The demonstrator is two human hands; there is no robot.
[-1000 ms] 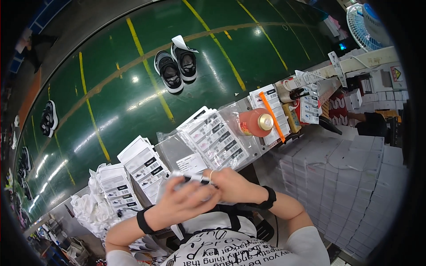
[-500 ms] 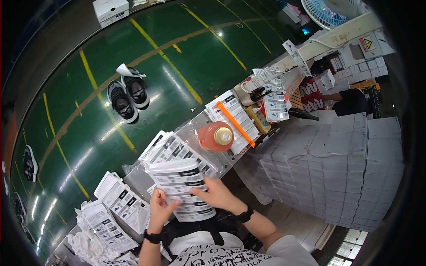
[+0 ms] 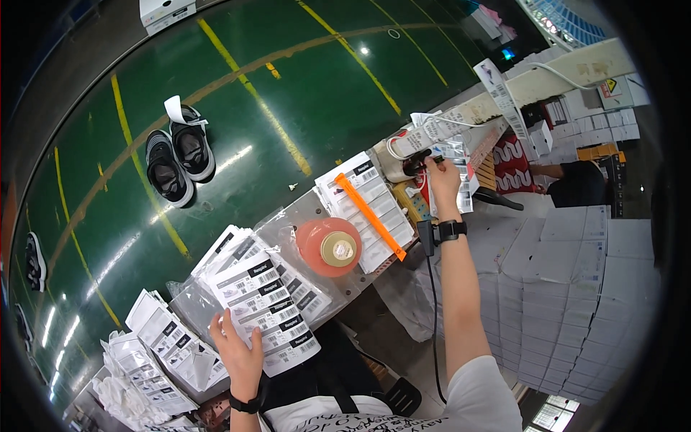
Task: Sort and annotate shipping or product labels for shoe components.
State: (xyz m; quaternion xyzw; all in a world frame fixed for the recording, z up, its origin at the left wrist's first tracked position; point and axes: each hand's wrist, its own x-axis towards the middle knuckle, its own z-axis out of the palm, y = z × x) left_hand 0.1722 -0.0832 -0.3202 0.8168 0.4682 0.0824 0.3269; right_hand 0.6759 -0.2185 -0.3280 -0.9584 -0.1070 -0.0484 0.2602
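A sheet of shoe labels (image 3: 270, 313), printed with black blocks and barcodes, lies on top of a label pile at the table's near edge. Against its left edge rests my left hand (image 3: 240, 353), open with the fingers spread. My right hand (image 3: 444, 180) reaches far right, to a holder of dark tools (image 3: 417, 164). Its fingers pinch at a dark piece there, too small to name. Between the hands stand a pink bottle with a gold cap (image 3: 330, 248) and an orange strip (image 3: 371, 216) on another label stack (image 3: 360, 173).
Black-and-white shoes (image 3: 180, 155) stand on the green belt (image 3: 237, 144). More label stacks (image 3: 176, 345) and crumpled white paper (image 3: 119, 381) lie at left. White boxes (image 3: 554, 288) are piled at right. A black cable (image 3: 433, 317) hangs from my right wristband.
My right hand has left the label sheets and reached right to the tool holder. The sheets now lie on the pile; my left hand has opened beside them. The shoes have shifted left.
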